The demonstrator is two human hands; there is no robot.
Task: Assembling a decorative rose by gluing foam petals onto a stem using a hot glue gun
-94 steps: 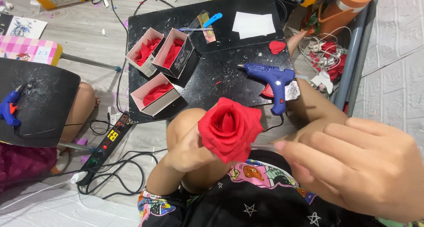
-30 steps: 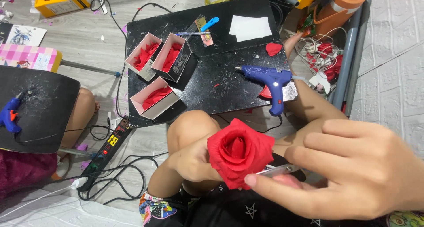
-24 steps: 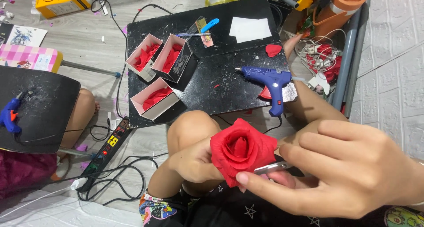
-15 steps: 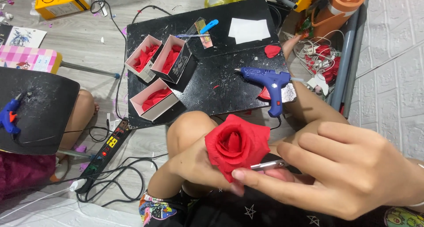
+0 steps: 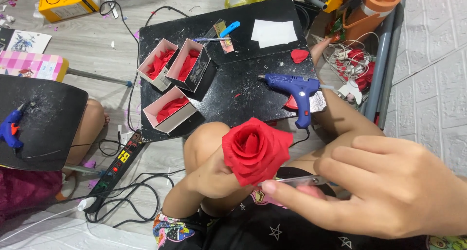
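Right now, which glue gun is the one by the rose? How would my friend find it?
Start at the big black board lying on the floor in the middle. On its right part, just above the red rose in the left hand, lies the blue glue gun. The other blue glue gun lies far left on a separate dark board.

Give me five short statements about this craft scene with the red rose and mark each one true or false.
1. The left hand holds a red rose. True.
2. The right hand holds a blue glue gun. False: the glue gun lies on the black board, and the right hand holds a thin metal tool.
3. Three open boxes on the board hold red pieces. True.
4. The rose is yellow. False: it is red.
5. A power strip lies on the floor. True.
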